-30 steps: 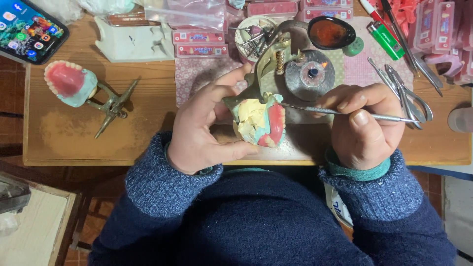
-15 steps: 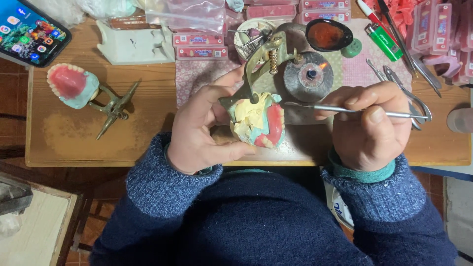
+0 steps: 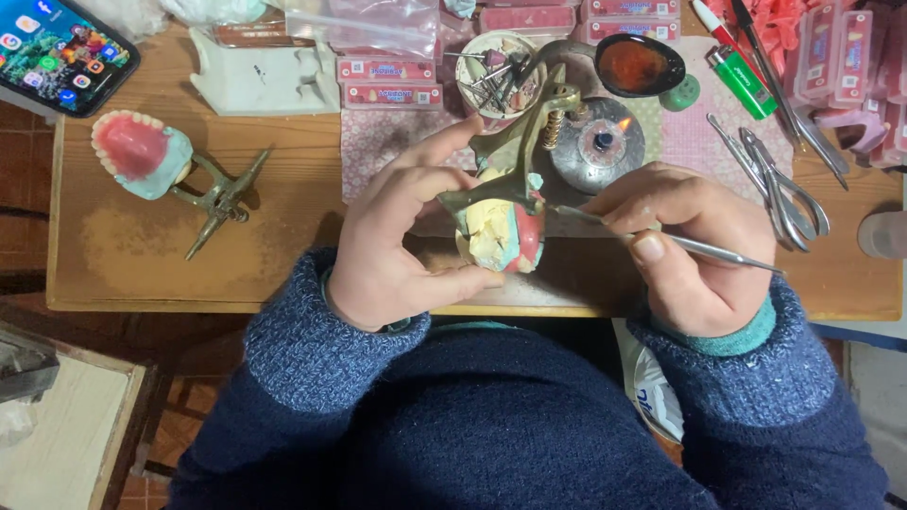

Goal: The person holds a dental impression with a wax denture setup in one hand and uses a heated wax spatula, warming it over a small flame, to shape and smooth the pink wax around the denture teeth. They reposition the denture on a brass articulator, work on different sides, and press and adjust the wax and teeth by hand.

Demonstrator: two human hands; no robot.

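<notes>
Centrally, the wooden tabletop (image 3: 142, 255) is carrying a crowd of tools, with bare room only toward nine o'clock. The left hand (image 3: 397, 246) is gripping the denture model on its brass articulator (image 3: 501, 222), fingers wrapped closed around it near the front edge. The right hand (image 3: 690, 246) is pinching a thin metal instrument (image 3: 680, 243), its long axis running three to nine o'clock, tip meeting the model. A lit burner (image 3: 597, 142) is sitting just beyond at twelve o'clock.

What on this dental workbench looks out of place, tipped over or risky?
The second articulator with its pink denture model lies tipped on its side at the left of the bench. The spirit lamp burns with an open flame amid clutter.
</notes>
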